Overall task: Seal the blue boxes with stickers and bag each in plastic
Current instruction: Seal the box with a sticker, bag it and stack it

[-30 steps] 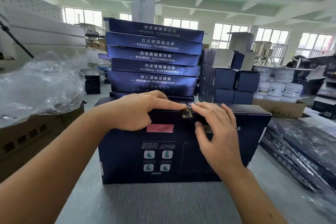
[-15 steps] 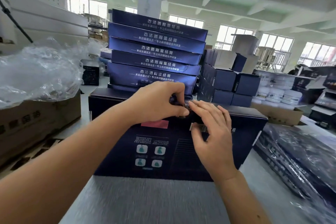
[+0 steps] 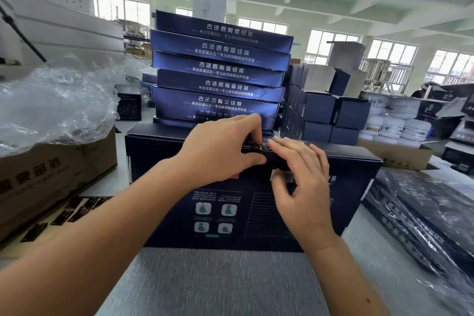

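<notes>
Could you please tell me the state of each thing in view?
blue box: standing upright, closed.
sticker: on the box's top edge, mostly hidden.
left hand: pinches the sticker.
right hand: straight fingers press the top edge.
stacked boxes: closed, unbagged.
bagged boxes: lying flat, wrapped.

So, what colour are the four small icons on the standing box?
The icons are teal on white squares, on the dark blue box; head view.

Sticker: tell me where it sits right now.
The sticker sits mid-frame in the head view, on the top edge of the upright blue box, pinched by the left hand, right hand just to its right.
</notes>
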